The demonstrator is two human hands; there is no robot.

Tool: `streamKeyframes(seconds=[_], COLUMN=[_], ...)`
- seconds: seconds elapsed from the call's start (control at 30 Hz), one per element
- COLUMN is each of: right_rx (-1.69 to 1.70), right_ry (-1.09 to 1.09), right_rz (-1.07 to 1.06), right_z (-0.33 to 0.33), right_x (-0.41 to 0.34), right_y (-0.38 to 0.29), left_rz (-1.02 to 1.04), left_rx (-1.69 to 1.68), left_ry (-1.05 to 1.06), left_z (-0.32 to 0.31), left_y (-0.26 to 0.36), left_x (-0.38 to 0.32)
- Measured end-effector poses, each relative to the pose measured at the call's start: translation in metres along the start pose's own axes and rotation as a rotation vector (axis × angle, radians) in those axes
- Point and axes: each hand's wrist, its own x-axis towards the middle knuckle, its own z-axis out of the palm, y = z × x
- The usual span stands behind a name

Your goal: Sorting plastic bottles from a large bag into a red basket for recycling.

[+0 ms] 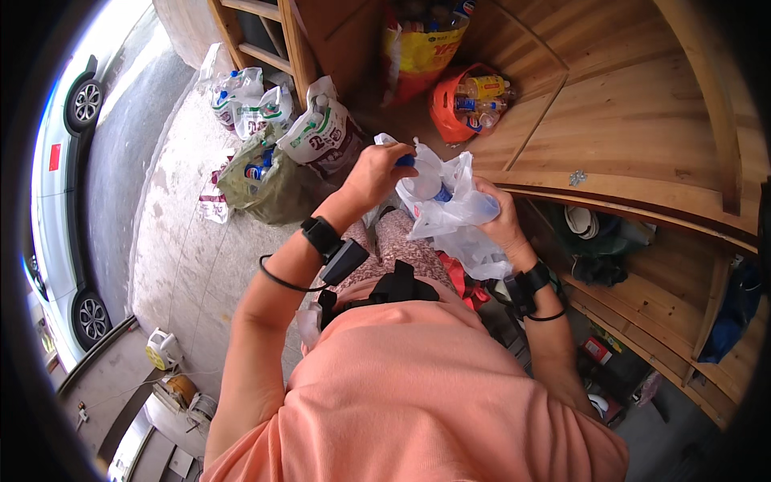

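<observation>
My left hand (pixel 380 173) pinches the blue cap (pixel 405 161) of what looks like a transparent plastic bottle (pixel 425 179) at the mouth of a thin white plastic bag (pixel 443 220). Gathered in my right hand (pixel 505 220) is the bag's right side, pressed around a pale rounded shape inside it. Through the opening a bottle's blue label (pixel 444 193) shows. The bag hangs in front of my thighs, and its lower part droops towards my right wrist. What else it holds is hidden by the plastic.
Several bags of plastic bottles surround me: white printed bags (pixel 322 129), an olive-green bag (pixel 265 181), an orange bag (pixel 449 111) and a yellow-and-red sack (pixel 421 57). Wooden cabinet boards (pixel 632 132) run along the right. A wooden ladder-like frame (pixel 289 54) stands ahead. A car (pixel 57 199) is outside, left.
</observation>
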Motion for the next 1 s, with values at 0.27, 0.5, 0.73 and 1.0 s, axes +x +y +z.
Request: streamKeyframes(seconds=[0.27,0.5,0.73,1.0], right_rx=[0.104,-0.021,0.037,0.213], right_ry=[-0.127,-0.115,0.068,0.208], right_rz=[-0.005,0.067,-0.252,0.174], right_z=[-0.001,0.000,0.050,0.047], right_x=[-0.002,-0.005,-0.005,-0.029], right_y=[-0.016,-0.024,-0.020,-0.039], left_rz=[-0.168,-0.158,0.049,-0.188], left_rx=[0.029,0.305,0.028,-0.009], left_ry=[0.105,-0.019,-0.288,-0.333], left_z=[0.019,-0.026,0.014,0.006], left_y=[-0.058,-0.025,-0.030,-0.068], left_x=[-0.011,-0.008,-0.039,-0.086])
